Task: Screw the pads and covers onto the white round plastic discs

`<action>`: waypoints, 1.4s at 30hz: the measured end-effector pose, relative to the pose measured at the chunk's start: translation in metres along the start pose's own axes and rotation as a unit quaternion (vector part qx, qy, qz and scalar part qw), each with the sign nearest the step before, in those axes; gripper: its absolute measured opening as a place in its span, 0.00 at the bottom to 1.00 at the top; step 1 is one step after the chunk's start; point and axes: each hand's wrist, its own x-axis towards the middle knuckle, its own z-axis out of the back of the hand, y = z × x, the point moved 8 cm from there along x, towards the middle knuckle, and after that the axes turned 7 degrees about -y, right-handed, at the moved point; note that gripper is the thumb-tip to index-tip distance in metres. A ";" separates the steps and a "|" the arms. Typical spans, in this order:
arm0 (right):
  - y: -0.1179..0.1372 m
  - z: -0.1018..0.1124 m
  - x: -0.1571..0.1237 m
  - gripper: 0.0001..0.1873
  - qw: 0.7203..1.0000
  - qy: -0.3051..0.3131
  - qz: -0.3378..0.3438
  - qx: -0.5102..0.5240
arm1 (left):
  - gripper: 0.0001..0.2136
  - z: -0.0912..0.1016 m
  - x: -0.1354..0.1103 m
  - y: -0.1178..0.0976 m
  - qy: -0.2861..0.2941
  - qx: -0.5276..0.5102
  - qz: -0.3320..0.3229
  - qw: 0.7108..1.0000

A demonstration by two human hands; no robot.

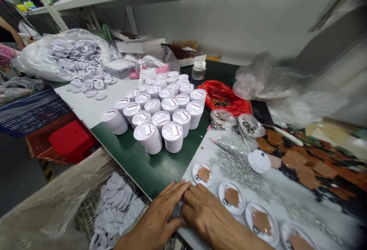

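Observation:
My left hand (159,217) reaches in at the table's near edge, its fingers stretched out and its thumb apart. Its fingertips meet my right hand (205,211), whose fingers are curled down. Under and between the hands a small part of a pale round rim shows; the rest is covered, and I cannot make out what the right fingers hold. Beside the right hand runs a row of shallow white round covers (243,203), each with a brown square board (231,196) and a small shiny round part inside. The nearest cover (210,180) lies just beyond the right knuckles.
Stacked white discs (173,131) stand on the green tabletop (123,154). Tiny silvery parts (235,162), brown boards (306,173) and a red bag (223,99) lie right. A bag of white pieces (43,59) sits back left; more white pieces (117,204) fill a basket below.

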 end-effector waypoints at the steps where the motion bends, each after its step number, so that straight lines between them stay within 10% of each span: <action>1: -0.001 0.000 0.000 0.03 1.000 0.008 0.004 0.003 | 0.45 0.000 0.002 -0.001 0.004 0.003 0.001 1.000; 42: 0.007 -0.001 -0.015 0.08 0.999 -0.045 -0.011 -0.014 | 0.42 0.008 0.008 -0.012 0.019 -0.007 -0.028 0.999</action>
